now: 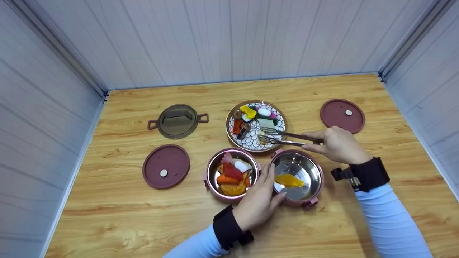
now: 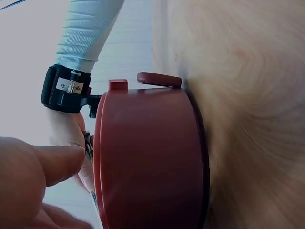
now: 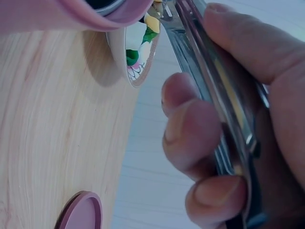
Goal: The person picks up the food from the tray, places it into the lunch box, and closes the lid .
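My right hand (image 1: 339, 145) grips metal tongs (image 1: 296, 136) with fork-like ends; its fingers curl round the handle in the right wrist view. The tongs' ends are over the patterned plate (image 1: 252, 145), around a small pale piece of food (image 1: 263, 138); whether they pinch it I cannot tell. My left hand (image 1: 258, 200) rests with fairly straight fingers at the left rim of a dark red steel-lined container (image 1: 315, 179), which holds a yellow strip (image 1: 288, 180). Left of that hand, a second container (image 1: 211, 172) holds toy-like food, with orange and red pieces on top.
On the plate lie several more pieces, among them a white block (image 1: 266, 124) and a yellow piece (image 1: 248, 111). Round red lids lie at the left (image 1: 166, 166) and far right (image 1: 342, 115). A brown clear lid (image 1: 177, 122) with side handles lies behind. Pale panels (image 1: 200, 43) enclose the table.
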A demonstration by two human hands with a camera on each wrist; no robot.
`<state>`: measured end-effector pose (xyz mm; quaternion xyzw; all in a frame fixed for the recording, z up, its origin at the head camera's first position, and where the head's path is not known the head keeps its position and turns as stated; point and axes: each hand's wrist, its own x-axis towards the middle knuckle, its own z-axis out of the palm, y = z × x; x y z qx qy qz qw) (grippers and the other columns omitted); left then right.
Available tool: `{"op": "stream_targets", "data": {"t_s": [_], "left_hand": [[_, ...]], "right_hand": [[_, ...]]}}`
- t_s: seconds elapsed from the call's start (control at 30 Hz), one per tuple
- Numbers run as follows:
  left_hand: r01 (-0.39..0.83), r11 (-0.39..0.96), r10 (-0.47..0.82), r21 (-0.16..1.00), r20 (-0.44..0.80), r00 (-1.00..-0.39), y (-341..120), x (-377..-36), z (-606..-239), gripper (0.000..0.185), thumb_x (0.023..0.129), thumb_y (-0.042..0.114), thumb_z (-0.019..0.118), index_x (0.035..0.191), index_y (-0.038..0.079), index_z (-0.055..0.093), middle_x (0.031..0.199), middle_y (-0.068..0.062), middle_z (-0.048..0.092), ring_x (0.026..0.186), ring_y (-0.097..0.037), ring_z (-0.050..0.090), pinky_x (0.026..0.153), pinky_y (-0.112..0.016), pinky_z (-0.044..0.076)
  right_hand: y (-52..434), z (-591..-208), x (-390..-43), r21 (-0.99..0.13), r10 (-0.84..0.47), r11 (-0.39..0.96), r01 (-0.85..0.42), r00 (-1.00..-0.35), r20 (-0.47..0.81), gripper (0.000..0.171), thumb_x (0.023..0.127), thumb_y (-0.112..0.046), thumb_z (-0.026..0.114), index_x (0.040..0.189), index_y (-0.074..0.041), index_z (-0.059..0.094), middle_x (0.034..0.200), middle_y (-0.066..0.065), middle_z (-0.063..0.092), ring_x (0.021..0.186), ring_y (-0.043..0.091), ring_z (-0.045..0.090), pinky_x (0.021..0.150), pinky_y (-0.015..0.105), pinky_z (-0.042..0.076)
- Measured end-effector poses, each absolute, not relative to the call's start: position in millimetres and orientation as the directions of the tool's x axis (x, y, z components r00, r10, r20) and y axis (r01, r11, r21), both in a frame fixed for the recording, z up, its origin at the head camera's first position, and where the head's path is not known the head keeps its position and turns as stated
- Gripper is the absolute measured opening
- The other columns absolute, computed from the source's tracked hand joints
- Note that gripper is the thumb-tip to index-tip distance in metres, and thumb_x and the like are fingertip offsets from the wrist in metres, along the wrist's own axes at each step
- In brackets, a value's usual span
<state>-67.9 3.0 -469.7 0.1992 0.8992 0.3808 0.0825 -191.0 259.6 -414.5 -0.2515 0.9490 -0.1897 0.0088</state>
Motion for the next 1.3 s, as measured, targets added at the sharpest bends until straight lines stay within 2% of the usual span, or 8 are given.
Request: {"op": "stream_targets", "data": {"t_s": [0.17, 0.37, 0.6, 0.87, 0.97, 1.13, 1.2, 1.3], "left_hand": [[0.167, 0.521, 0.38, 0.837, -0.052, -0.924, 10, -63, -482, 0.083, 0.101, 0.028, 0.056, 0.156, -0.006, 0.004, 0.161, -0.027, 0.003, 0.148, -0.03, 0.008, 0.118, -0.04, 0.015], [0.094, 0.374, 0.314, 0.923, -0.03, -0.949, 15, -67, -492, 0.074, 0.103, 0.016, 0.051, 0.153, -0.011, 0.004, 0.16, -0.03, 0.002, 0.149, -0.033, 0.005, 0.119, -0.043, 0.01], [0.076, 0.297, 0.31, 0.952, -0.021, -0.951, 17, -77, -493, 0.063, 0.104, 0.006, 0.042, 0.153, -0.012, 0.006, 0.16, -0.029, 0.008, 0.148, -0.032, 0.008, 0.12, -0.044, 0.01], [0.095, 0.334, 0.299, 0.938, -0.01, -0.954, 23, -85, -491, 0.058, 0.106, 0.005, 0.036, 0.155, -0.007, 0.007, 0.161, -0.024, 0.011, 0.148, -0.032, 0.012, 0.12, -0.043, 0.012], [0.121, 0.318, 0.295, 0.94, 0.023, -0.955, 24, -87, -491, 0.063, 0.104, 0.005, 0.042, 0.156, -0.005, 0.009, 0.162, -0.023, 0.012, 0.148, -0.03, 0.014, 0.12, -0.042, 0.013], [0.098, 0.295, 0.32, 0.951, -0.002, -0.947, 23, -86, -491, 0.096, 0.093, 0.023, 0.07, 0.158, 0.001, 0.003, 0.163, -0.019, 0.004, 0.149, -0.031, 0.006, 0.12, -0.041, 0.01], [0.09, 0.303, 0.329, 0.949, -0.016, -0.944, 24, -86, -492, 0.104, 0.09, 0.028, 0.074, 0.158, 0.003, 0.0, 0.164, -0.018, 0.001, 0.149, -0.031, 0.004, 0.119, -0.041, 0.009], [0.081, 0.327, 0.33, 0.941, -0.034, -0.943, 24, -85, -491, 0.104, 0.09, 0.03, 0.072, 0.158, 0.004, -0.002, 0.163, -0.018, -0.002, 0.149, -0.031, 0.003, 0.119, -0.041, 0.008]], "right_hand": [[257, -415, -193, -0.349, -0.477, 0.815, -0.462, -0.878, 0.047, 0.045, 0.09, -0.045, 0.071, 0.126, -0.019, 0.071, 0.051, -0.009, 0.038, 0.043, 0.008, 0.032, 0.042, 0.029, 0.029], [253, -413, -197, -0.299, -0.477, 0.836, -0.459, -0.879, 0.015, 0.043, 0.089, -0.042, 0.072, 0.126, -0.02, 0.071, 0.049, -0.008, 0.032, 0.043, 0.011, 0.031, 0.041, 0.028, 0.024], [265, -404, -194, -0.338, -0.489, 0.805, -0.488, -0.868, 0.088, 0.044, 0.091, -0.046, 0.069, 0.124, -0.017, 0.072, 0.056, -0.007, 0.052, 0.046, 0.008, 0.037, 0.043, 0.028, 0.029], [297, -375, -171, -0.343, -0.503, 0.788, -0.512, -0.856, 0.122, 0.039, 0.092, -0.037, 0.07, 0.125, -0.016, 0.071, 0.057, -0.013, 0.048, 0.044, 0.002, 0.033, 0.043, 0.024, 0.031], [309, -367, -162, -0.301, -0.524, 0.781, -0.546, -0.837, 0.158, 0.038, 0.09, -0.031, 0.073, 0.124, -0.014, 0.072, 0.06, -0.015, 0.051, 0.046, 0.0, 0.036, 0.044, 0.023, 0.033], [323, -362, -152, -0.257, -0.597, 0.729, -0.634, -0.773, 0.215, 0.034, 0.084, -0.022, 0.08, 0.117, -0.013, 0.075, 0.068, -0.017, 0.061, 0.049, -0.006, 0.039, 0.045, 0.018, 0.035], [326, -361, -150, -0.258, -0.628, 0.7, -0.665, -0.746, 0.221, 0.034, 0.082, -0.019, 0.081, 0.115, -0.013, 0.076, 0.071, -0.017, 0.065, 0.048, -0.008, 0.038, 0.044, 0.015, 0.034], [327, -361, -149, -0.269, -0.657, 0.677, -0.686, -0.727, 0.2, 0.032, 0.082, -0.019, 0.081, 0.114, -0.015, 0.077, 0.074, -0.017, 0.066, 0.047, -0.01, 0.036, 0.044, 0.013, 0.033]]}}
